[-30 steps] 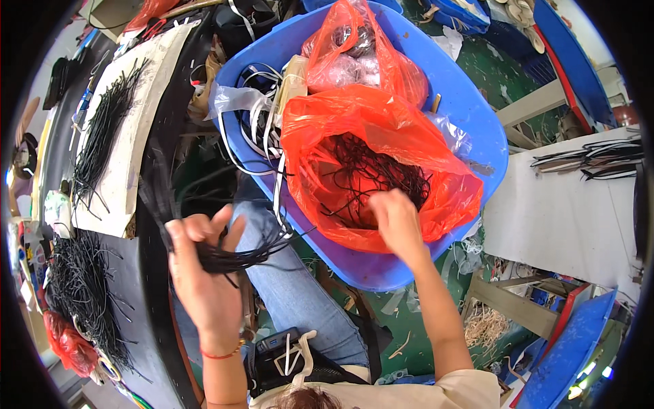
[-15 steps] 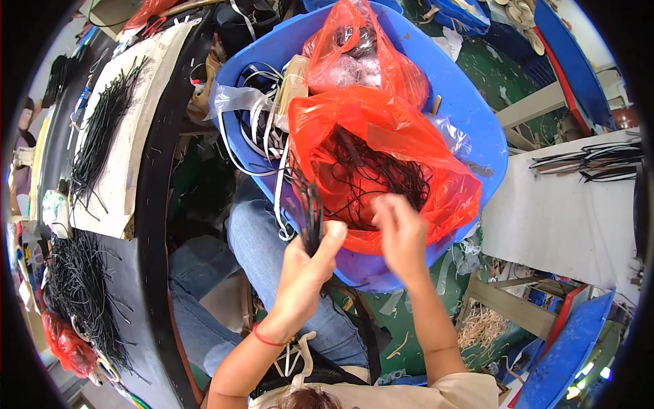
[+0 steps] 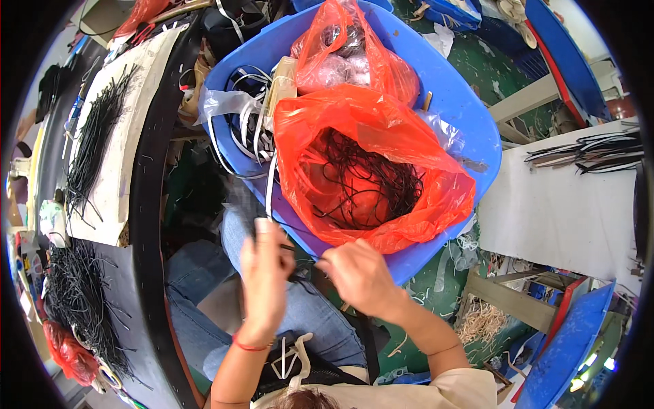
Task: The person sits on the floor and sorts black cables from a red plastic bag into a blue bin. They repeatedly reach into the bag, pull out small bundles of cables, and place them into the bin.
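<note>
– Where are the black cords (image 3: pixel 244 203)?
– In the left hand (image 3: pixel 266 276), above the jeans (image 3: pixel 317 313); its fingers close round them. Motion smears the strands too much to count.
– And the right hand (image 3: pixel 361 278)?
– Just beside it, fingers curled; whether they pinch a strand, I can't tell.
– Farther out?
– An open red bag (image 3: pixel 436 180) sits in a blue tub (image 3: pixel 458 95), its folds partly hiding a dark tangle (image 3: pixel 402 191). The view's dark rim cuts off a white table (image 3: pixel 545 221) at right.
</note>
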A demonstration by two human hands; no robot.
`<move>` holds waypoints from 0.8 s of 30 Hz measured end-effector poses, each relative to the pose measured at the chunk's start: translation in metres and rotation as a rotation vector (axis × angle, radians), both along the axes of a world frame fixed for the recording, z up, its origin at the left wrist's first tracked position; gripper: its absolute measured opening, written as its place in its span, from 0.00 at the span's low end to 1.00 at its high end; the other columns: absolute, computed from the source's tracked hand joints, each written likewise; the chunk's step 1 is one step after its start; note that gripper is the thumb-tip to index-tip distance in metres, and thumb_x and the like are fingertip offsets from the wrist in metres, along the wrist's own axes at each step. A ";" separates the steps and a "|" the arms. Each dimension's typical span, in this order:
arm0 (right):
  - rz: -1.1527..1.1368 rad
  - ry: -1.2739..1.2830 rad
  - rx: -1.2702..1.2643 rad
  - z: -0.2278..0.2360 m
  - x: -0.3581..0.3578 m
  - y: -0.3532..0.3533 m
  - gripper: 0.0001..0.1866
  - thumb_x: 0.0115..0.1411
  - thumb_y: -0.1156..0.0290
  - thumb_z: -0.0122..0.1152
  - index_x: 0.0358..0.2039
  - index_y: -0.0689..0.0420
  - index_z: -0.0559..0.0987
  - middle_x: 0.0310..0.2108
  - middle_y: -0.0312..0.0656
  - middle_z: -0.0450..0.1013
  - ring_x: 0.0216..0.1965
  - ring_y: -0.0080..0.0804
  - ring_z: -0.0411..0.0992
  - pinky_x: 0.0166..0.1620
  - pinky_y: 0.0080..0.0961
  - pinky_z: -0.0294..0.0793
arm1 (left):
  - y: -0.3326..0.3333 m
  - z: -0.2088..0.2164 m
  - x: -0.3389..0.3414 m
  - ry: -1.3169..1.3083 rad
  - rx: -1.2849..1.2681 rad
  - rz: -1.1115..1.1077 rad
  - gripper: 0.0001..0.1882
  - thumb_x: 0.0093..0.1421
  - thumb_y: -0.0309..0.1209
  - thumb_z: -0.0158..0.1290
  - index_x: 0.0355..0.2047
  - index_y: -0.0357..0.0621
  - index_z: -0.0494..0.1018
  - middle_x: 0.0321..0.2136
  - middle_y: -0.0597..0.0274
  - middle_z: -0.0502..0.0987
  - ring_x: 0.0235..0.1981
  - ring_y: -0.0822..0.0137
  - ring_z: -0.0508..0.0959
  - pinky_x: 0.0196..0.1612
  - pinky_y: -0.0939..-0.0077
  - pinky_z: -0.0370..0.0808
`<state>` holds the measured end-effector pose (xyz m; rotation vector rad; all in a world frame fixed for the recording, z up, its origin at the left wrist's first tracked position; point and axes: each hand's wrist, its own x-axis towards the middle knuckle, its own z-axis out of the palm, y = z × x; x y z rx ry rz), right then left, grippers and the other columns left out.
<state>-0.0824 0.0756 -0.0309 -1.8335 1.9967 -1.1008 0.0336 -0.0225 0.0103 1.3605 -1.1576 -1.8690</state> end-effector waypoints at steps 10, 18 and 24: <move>-0.494 0.131 0.517 -0.141 -0.142 -0.018 0.09 0.55 0.68 0.54 0.26 0.61 0.74 0.29 0.53 0.72 0.34 0.54 0.71 0.36 0.46 0.70 | -0.031 0.025 0.032 0.324 0.028 0.317 0.19 0.66 0.43 0.38 0.20 0.48 0.59 0.15 0.71 0.55 0.21 0.74 0.64 0.26 0.83 0.59; -0.477 -0.205 0.225 -0.049 -0.133 -0.009 0.09 0.56 0.68 0.56 0.31 0.61 0.78 0.23 0.50 0.74 0.26 0.38 0.75 0.33 0.29 0.72 | -0.023 0.030 0.028 0.180 0.126 0.183 0.14 0.64 0.40 0.45 0.25 0.46 0.65 0.10 0.79 0.52 0.09 0.85 0.49 0.12 0.85 0.44; -0.423 -0.499 0.162 -0.013 -0.101 -0.004 0.08 0.58 0.71 0.55 0.32 0.64 0.77 0.22 0.42 0.74 0.27 0.21 0.73 0.31 0.19 0.70 | 0.001 0.018 0.001 0.232 0.344 -0.090 0.14 0.64 0.38 0.43 0.36 0.37 0.69 0.11 0.80 0.50 0.10 0.85 0.49 0.14 0.85 0.45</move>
